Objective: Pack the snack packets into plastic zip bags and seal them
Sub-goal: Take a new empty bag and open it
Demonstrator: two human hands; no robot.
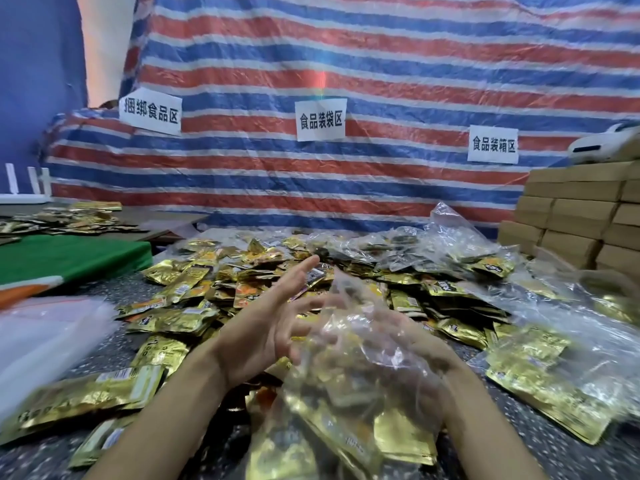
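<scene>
Clear film zip bag, one in hand, hangs just right of the left hand's spread, straight fingers, with several gold snack packets already inside. It looks light, limp and slippery, and is best taken by its stiffer mouth strip. The right hand lies behind the film; I cannot tell its grip. Beyond the fingers, loose packets heap the counter, too many to count. A few filled bags lie to the right.

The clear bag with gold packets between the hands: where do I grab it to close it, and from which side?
Take the zip bag by its loose upper film, above the snack packets bunched at its near end. Come from the left with the open left hand; the right hand sits behind the film on the right, grip unclear.
</scene>
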